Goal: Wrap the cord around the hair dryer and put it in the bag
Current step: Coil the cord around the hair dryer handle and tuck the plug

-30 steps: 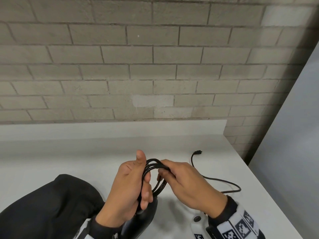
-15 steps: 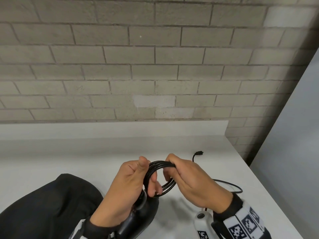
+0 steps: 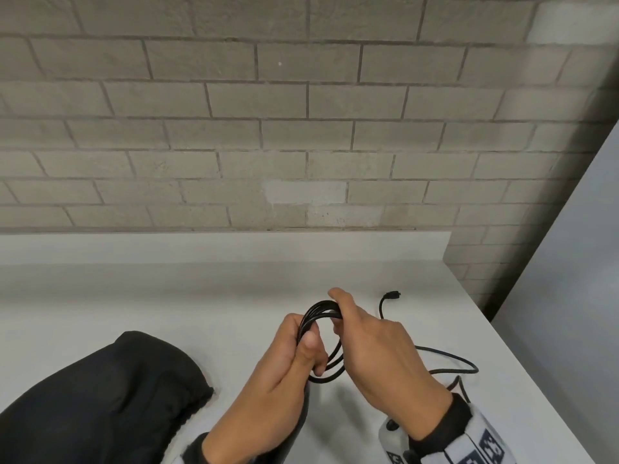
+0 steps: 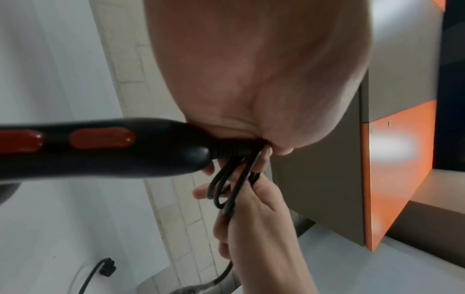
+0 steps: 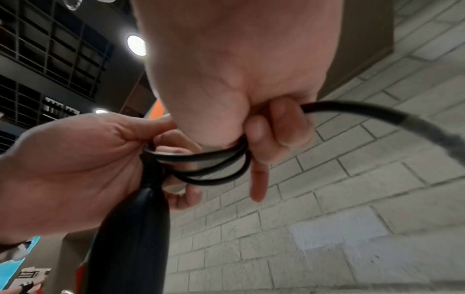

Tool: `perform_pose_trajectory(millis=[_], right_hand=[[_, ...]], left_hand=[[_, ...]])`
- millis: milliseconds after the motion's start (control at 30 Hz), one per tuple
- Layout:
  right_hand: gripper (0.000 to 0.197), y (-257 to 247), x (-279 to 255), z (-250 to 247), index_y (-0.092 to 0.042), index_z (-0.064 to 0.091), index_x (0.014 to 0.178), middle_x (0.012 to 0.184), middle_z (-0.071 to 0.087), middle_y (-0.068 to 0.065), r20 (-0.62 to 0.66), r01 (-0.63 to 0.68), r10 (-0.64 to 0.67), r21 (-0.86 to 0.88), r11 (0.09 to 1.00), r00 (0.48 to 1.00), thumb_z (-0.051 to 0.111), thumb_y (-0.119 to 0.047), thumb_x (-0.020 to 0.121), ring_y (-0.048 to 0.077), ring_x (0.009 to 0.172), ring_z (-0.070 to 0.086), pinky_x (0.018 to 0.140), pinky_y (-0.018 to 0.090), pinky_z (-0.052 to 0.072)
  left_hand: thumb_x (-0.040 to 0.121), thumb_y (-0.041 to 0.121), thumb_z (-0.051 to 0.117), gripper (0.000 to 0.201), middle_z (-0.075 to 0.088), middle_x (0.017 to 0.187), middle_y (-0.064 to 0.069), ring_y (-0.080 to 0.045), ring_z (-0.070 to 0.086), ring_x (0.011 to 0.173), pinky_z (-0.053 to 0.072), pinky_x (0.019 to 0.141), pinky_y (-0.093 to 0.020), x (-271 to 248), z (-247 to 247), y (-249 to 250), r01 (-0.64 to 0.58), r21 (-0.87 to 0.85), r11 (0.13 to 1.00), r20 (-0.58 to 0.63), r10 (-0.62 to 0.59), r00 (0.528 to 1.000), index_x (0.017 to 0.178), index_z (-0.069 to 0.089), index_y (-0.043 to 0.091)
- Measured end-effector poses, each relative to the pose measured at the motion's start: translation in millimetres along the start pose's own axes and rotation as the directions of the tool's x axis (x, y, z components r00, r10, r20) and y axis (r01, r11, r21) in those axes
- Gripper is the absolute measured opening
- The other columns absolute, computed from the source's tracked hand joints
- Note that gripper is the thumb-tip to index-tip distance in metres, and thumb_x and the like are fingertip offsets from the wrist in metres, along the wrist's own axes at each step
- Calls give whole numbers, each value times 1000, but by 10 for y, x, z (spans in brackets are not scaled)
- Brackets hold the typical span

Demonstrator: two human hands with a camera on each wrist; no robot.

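Gathering another turn, the right hand [image 3: 378, 349] has carried the thin black rubber cord [image 3: 321, 343] over the coil, which is now fuller than a second ago. The left hand [image 3: 281, 380] clenches the coil against the black plastic hair dryer's handle [image 4: 105, 147]. Right of the coil, less slack and the plug [image 3: 392, 294] remain; the black fabric bag [image 3: 100, 396] waits left of it.

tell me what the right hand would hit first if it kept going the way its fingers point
The right hand points left across the cord coil, so it would likely meet the left hand first, already almost touching it. Depth between them is hard to judge.
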State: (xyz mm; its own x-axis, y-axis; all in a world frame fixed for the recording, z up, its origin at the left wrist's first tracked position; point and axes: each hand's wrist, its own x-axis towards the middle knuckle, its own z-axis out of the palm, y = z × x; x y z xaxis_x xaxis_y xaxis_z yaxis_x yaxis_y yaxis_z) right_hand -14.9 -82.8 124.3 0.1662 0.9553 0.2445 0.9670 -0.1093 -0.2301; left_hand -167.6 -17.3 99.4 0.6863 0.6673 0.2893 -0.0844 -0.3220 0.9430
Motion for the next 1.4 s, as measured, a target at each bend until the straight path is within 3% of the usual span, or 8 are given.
perform_pose_trajectory(millis=[267, 567, 733, 933, 1033, 1167, 1267, 1400], right_hand=[[26, 76, 29, -75, -30, 43, 123, 102, 62, -16, -17, 11, -8, 150, 989, 1000, 31, -21, 102, 9, 70, 46, 70, 28, 41], [12, 152, -6, 15, -31, 52, 106, 88, 62, -18, -30, 59, -51, 413, 909, 998, 41, -32, 102, -1, 70, 52, 64, 14, 38], [18, 341, -82, -149, -37, 59, 104, 89, 64, -11, -97, 61, 7, 669, 740, 995, 67, -37, 88, 6, 46, 37, 51, 16, 35], [9, 477, -42, -398, -24, 72, 94, 84, 69, -10, -331, 245, -49, 583, 774, 942, 66, -19, 90, 19, 64, 59, 61, 27, 48], [13, 416, 84, -343, -21, 70, 96, 87, 67, -15, -400, 264, -31, 543, 797, 916, 64, -11, 92, 7, 73, 61, 67, 16, 46], [22, 338, 175, -114, -17, 68, 108, 98, 69, -10, -182, 179, -81, 625, 760, 980, 48, -14, 98, 9, 99, 65, 88, 26, 51], [33, 277, 97, -31, -13, 68, 113, 107, 71, -2, 42, 42, -144, 842, 538, 989, 42, -28, 100, 12, 106, 64, 92, 25, 47], [33, 242, 24, 77, -15, 69, 107, 97, 70, 3, 53, 32, -174, 893, 449, 983, 64, -42, 90, 21, 95, 64, 86, 40, 50]], left_hand=[[87, 70, 48, 70, 47, 66, 7, -17, 47, 69, 42, 72, -26, 121, -34, 5, -16, -165, 986, -59, 7, 998, 91, 49, 0], [89, 69, 43, 39, 45, 58, 10, -18, 48, 62, 43, 67, -28, 110, -60, -33, -40, -31, 999, -51, 39, 998, 70, 47, 36], [92, 61, 40, 33, 45, 60, 8, -14, 46, 62, 42, 65, -27, 122, -141, -38, -54, 58, 997, -33, 56, 998, 69, 44, 38], [93, 63, 42, 42, 34, 61, -1, -22, 34, 59, 34, 57, -36, 92, -137, 14, -58, 53, 997, 51, 56, 997, 72, 40, 26], [93, 67, 43, 48, 32, 62, -4, -24, 31, 57, 30, 54, -35, 65, -74, 26, -82, 46, 996, 115, 76, 990, 76, 42, 23], [95, 64, 42, 32, 37, 61, 10, -15, 33, 57, 31, 55, -29, 37, -25, 25, -122, 35, 992, 115, 118, 986, 79, 49, 37], [94, 65, 39, 30, 37, 60, 4, -14, 35, 55, 32, 52, -31, 24, -40, 50, -144, 47, 988, 53, 141, 989, 90, 59, 44], [94, 65, 36, 42, 40, 60, 3, -13, 38, 57, 36, 54, -34, 68, -96, 57, -116, 123, 986, -47, 122, 991, 80, 50, 28]])
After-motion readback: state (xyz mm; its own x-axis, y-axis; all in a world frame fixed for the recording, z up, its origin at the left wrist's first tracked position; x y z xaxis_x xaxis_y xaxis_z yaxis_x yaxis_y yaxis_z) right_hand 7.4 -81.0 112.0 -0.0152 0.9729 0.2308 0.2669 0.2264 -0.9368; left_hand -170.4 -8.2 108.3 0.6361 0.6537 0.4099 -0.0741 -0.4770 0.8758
